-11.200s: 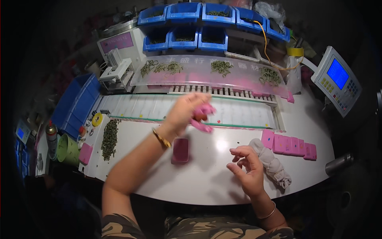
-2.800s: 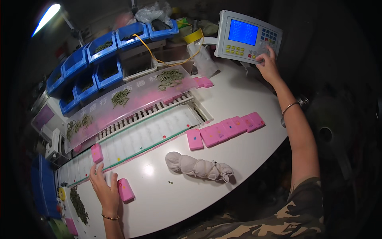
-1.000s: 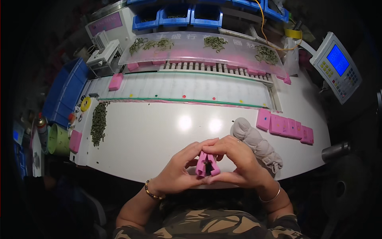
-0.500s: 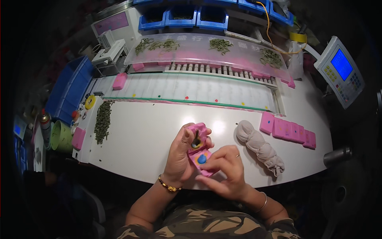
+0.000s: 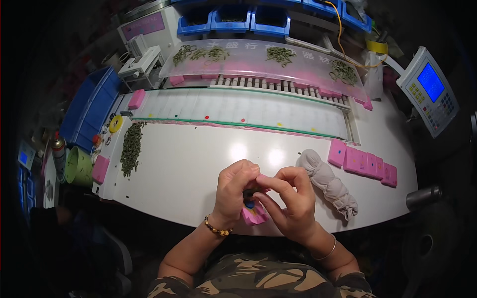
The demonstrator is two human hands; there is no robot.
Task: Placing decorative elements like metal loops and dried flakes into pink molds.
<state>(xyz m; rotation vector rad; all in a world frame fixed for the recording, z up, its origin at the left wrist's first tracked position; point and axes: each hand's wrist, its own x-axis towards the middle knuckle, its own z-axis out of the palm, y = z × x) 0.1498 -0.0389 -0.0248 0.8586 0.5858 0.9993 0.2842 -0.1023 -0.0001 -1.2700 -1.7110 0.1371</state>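
Over the front of the white table, my left hand is wrapped round a pink rubber mold. The mold is spread apart, its lower flap hanging below my fingers, with a blue round lump on that flap. My right hand closes on the mold's upper part from the other side, index finger and thumb bent against it. Fingers cover most of the upper part, and the dark cavity shows only in part between my hands.
A grey cloth roll lies right of my hands, beside a row of pink molds. Small green pieces are heaped at left. Behind runs a white conveyor belt carrying a pink block; a control panel stands at right.
My right hand has moved up from the lower flap to the upper part, and my left fingers have curled over it. The pink block and coloured dots on the belt have shifted left.
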